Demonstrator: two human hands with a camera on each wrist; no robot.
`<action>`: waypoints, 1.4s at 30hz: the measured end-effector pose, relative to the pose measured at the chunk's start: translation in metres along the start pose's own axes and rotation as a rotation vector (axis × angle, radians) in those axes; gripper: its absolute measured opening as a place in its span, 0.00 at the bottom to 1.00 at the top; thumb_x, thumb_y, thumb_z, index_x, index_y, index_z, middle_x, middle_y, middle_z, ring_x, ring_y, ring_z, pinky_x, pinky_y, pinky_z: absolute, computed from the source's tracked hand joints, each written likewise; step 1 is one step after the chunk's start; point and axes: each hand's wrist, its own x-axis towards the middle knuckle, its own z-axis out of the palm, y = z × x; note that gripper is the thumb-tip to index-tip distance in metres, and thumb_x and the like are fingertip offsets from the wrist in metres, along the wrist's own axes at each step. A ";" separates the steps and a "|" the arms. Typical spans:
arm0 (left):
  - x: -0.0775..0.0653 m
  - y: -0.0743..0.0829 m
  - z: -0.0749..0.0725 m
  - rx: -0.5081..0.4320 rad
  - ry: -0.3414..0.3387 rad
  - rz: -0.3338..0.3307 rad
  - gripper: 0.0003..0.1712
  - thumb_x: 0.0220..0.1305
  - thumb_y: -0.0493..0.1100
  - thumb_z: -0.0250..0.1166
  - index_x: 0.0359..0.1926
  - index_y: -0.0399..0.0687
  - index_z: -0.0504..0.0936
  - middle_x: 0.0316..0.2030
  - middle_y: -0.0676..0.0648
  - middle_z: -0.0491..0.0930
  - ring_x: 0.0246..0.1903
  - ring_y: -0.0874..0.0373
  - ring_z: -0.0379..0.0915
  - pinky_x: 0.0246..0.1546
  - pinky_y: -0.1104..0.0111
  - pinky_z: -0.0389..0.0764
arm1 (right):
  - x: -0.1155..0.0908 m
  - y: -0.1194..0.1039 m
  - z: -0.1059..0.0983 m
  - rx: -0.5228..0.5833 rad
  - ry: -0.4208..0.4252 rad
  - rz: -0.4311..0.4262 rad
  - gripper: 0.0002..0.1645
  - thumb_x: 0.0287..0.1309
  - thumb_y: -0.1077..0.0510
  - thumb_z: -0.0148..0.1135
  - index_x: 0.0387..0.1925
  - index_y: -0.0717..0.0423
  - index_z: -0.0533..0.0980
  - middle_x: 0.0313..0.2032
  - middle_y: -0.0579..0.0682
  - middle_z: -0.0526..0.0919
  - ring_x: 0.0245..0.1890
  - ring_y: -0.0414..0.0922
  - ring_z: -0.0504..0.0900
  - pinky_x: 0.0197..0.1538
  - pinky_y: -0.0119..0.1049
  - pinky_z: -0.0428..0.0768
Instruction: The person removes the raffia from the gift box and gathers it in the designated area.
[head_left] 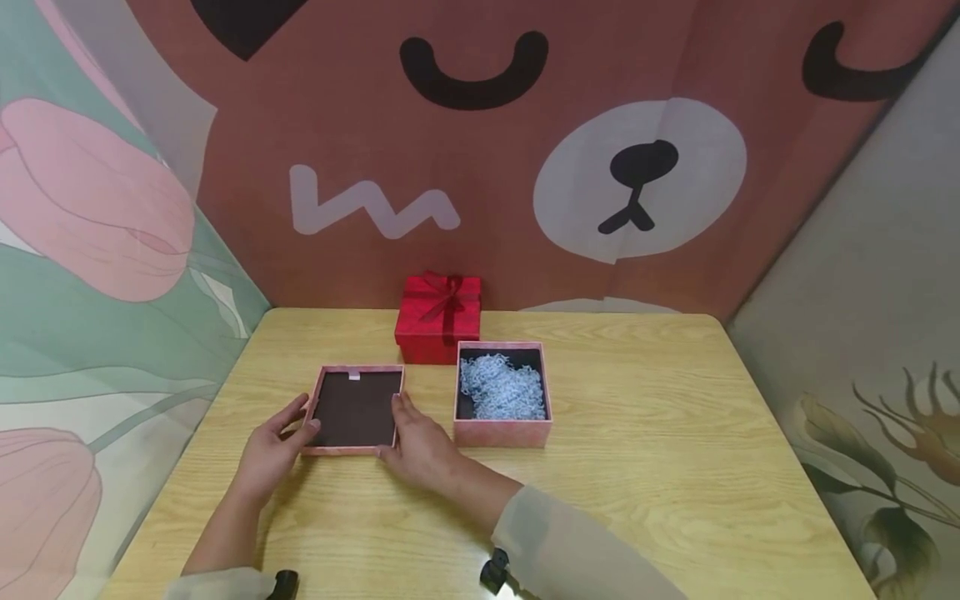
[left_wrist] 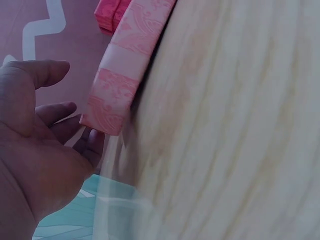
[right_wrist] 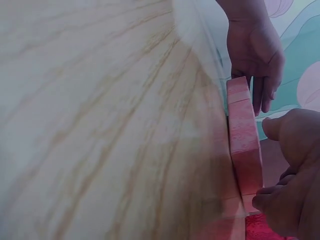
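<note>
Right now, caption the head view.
Left hand and right hand hold a pink lid beside an open box of blue shreds.

Both sleeves [head_left: 577, 548] are pale greyish — and beside each cuff [head_left: 512, 515] sits a small black device [head_left: 494, 571].

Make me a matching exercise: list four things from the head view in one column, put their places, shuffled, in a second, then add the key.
Things
1. Red square gift box with a ribbon bow
2. Shallow pink-edged square lid with a dark inside
3. Open-topped pink square box
4. Pale blue crinkled shreds

Places
A. Heaped inside a box
B. Right of the right hand
C. Nearest the back edge of the light wood-grain table
D. Between the left hand and right hand

Pairs: 1-C, 2-D, 3-B, 4-A
</note>
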 end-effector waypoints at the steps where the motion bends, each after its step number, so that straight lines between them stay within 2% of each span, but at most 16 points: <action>1: 0.000 0.001 0.000 -0.002 0.009 0.011 0.43 0.75 0.57 0.62 0.82 0.53 0.57 0.76 0.34 0.62 0.70 0.34 0.66 0.54 0.67 0.80 | -0.001 -0.001 -0.002 0.006 0.006 -0.001 0.52 0.68 0.40 0.65 0.81 0.60 0.54 0.80 0.55 0.55 0.75 0.49 0.66 0.73 0.37 0.68; 3: -0.001 0.002 -0.001 -0.011 0.032 0.034 0.42 0.75 0.57 0.63 0.82 0.52 0.58 0.75 0.34 0.62 0.69 0.34 0.68 0.47 0.77 0.78 | -0.003 -0.002 -0.005 0.013 0.016 -0.010 0.52 0.68 0.40 0.64 0.81 0.60 0.54 0.80 0.55 0.55 0.75 0.49 0.66 0.73 0.37 0.68; 6: -0.003 0.005 -0.001 -0.033 0.053 0.059 0.42 0.75 0.57 0.63 0.81 0.52 0.59 0.75 0.34 0.62 0.67 0.35 0.70 0.42 0.82 0.76 | -0.006 -0.003 -0.010 0.024 0.031 -0.033 0.52 0.69 0.40 0.64 0.81 0.60 0.54 0.80 0.55 0.56 0.75 0.49 0.65 0.73 0.36 0.67; 11: -0.007 0.016 0.003 -0.047 0.082 0.089 0.41 0.74 0.57 0.64 0.80 0.53 0.62 0.75 0.35 0.63 0.67 0.34 0.69 0.41 0.83 0.76 | -0.012 -0.007 -0.020 0.063 0.047 -0.048 0.51 0.69 0.40 0.64 0.81 0.59 0.54 0.80 0.53 0.56 0.76 0.47 0.63 0.74 0.37 0.66; 17: -0.011 0.029 0.008 -0.072 0.103 0.123 0.37 0.74 0.54 0.65 0.79 0.54 0.65 0.75 0.36 0.63 0.66 0.34 0.67 0.41 0.82 0.78 | -0.020 -0.012 -0.036 0.118 0.026 -0.023 0.52 0.69 0.39 0.63 0.83 0.51 0.51 0.81 0.44 0.53 0.78 0.44 0.59 0.74 0.38 0.65; 21: -0.012 0.035 0.013 -0.074 0.111 0.155 0.36 0.74 0.54 0.65 0.78 0.54 0.67 0.75 0.38 0.65 0.65 0.37 0.69 0.41 0.82 0.79 | -0.024 -0.013 -0.044 0.144 0.046 -0.043 0.51 0.70 0.39 0.62 0.83 0.50 0.50 0.81 0.45 0.54 0.77 0.45 0.60 0.74 0.39 0.65; 28: -0.011 0.047 0.025 -0.074 0.108 0.225 0.34 0.74 0.52 0.66 0.76 0.55 0.70 0.74 0.43 0.67 0.70 0.42 0.65 0.56 0.82 0.73 | -0.031 -0.011 -0.059 0.254 0.077 -0.057 0.50 0.70 0.40 0.63 0.83 0.48 0.51 0.80 0.46 0.57 0.77 0.46 0.61 0.75 0.43 0.65; 30: -0.011 0.051 0.030 -0.080 0.101 0.225 0.33 0.74 0.51 0.66 0.76 0.57 0.70 0.75 0.43 0.67 0.70 0.42 0.65 0.55 0.83 0.73 | -0.033 -0.010 -0.065 0.285 0.090 -0.060 0.50 0.70 0.41 0.64 0.83 0.46 0.52 0.79 0.45 0.58 0.77 0.47 0.62 0.75 0.44 0.66; 34: -0.009 0.058 0.038 -0.074 0.097 0.219 0.33 0.73 0.51 0.67 0.76 0.59 0.71 0.73 0.43 0.69 0.62 0.43 0.72 0.47 0.86 0.72 | -0.038 -0.007 -0.075 0.312 0.111 -0.081 0.49 0.69 0.41 0.64 0.82 0.47 0.54 0.79 0.47 0.60 0.76 0.49 0.63 0.74 0.47 0.66; 37: -0.009 0.062 0.044 -0.059 0.088 0.218 0.32 0.73 0.51 0.67 0.75 0.60 0.72 0.71 0.43 0.71 0.60 0.44 0.73 0.51 0.79 0.74 | -0.042 -0.004 -0.084 0.299 0.114 -0.087 0.49 0.69 0.41 0.64 0.82 0.46 0.54 0.78 0.47 0.61 0.76 0.49 0.64 0.74 0.49 0.67; 39: -0.008 0.065 0.048 -0.063 0.073 0.223 0.32 0.73 0.51 0.67 0.75 0.60 0.72 0.72 0.44 0.71 0.63 0.43 0.72 0.59 0.69 0.77 | -0.044 -0.002 -0.089 0.295 0.115 -0.085 0.48 0.69 0.40 0.63 0.82 0.44 0.54 0.78 0.47 0.61 0.76 0.49 0.64 0.74 0.50 0.66; 42: -0.008 0.068 0.053 -0.087 0.049 0.240 0.32 0.73 0.50 0.67 0.75 0.59 0.72 0.72 0.45 0.70 0.67 0.41 0.69 0.67 0.50 0.73 | -0.047 0.002 -0.096 0.310 0.124 -0.086 0.47 0.69 0.41 0.64 0.82 0.42 0.55 0.77 0.45 0.63 0.75 0.50 0.66 0.74 0.51 0.68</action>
